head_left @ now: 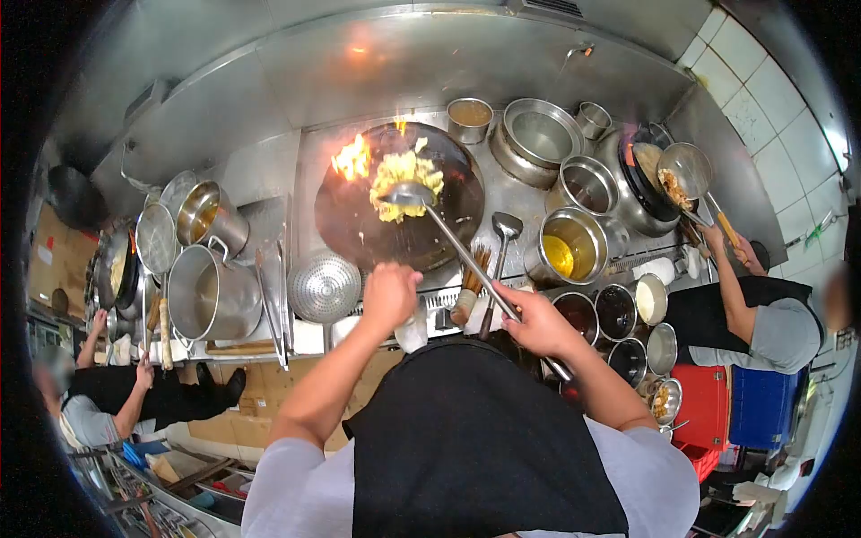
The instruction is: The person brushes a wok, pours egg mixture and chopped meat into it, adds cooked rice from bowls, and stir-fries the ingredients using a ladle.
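Note:
A large dark wok (345, 211) sits over the burner in front of me, with yellow food (411, 170) in it and flames at its upper left edge. My right hand (535, 321) is wrapped round the long handle of a metal ladle (409, 195), whose bowl rests against the food. Below the wok's near edge, my left hand (391, 294) is closed near a white cloth (412, 331); the wok's handle is hidden, and what the fingers hold cannot be made out. A perforated skimmer (324, 287) lies left of that hand.
Pots (213, 291) and strainers stand at the left. At the right are a pot of yellow liquid (571, 245), several containers, a spatula (507, 226) and a brush (465, 305). One person (760, 314) works at the far right, another (108, 394) at the far left.

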### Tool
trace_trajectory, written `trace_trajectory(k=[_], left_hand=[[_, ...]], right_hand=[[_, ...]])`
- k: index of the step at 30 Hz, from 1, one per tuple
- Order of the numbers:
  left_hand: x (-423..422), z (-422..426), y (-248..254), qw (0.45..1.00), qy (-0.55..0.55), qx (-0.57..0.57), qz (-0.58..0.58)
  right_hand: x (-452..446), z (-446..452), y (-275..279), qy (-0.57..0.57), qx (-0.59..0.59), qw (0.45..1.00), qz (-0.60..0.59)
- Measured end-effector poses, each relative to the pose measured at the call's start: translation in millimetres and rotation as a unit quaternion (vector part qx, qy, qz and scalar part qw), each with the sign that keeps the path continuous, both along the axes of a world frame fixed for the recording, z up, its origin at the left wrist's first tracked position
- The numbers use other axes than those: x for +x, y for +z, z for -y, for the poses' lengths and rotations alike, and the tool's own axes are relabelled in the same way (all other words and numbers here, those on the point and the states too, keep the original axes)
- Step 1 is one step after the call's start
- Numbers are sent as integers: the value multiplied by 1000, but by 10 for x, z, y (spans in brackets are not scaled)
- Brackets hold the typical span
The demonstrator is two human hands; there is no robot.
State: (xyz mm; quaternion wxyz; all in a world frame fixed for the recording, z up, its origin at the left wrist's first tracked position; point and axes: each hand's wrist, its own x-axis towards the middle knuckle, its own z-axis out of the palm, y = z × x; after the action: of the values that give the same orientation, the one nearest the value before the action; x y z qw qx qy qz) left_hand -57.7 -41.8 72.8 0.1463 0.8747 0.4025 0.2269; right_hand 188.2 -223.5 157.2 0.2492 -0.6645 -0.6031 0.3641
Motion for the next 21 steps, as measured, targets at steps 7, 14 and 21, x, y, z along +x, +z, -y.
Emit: trace_trajectory(k=[7, 14, 21], left_hand=[[107, -38, 435, 998, -4, -58, -4], [168, 98, -720, 999, 38, 6, 31], [-25, 141, 29, 999, 3, -30, 31]], right_hand=[[69, -96, 814, 119, -126, 975, 136], [-223, -927, -224, 26, 15, 986, 165], [-39, -144, 220, -9, 16, 1000, -8]])
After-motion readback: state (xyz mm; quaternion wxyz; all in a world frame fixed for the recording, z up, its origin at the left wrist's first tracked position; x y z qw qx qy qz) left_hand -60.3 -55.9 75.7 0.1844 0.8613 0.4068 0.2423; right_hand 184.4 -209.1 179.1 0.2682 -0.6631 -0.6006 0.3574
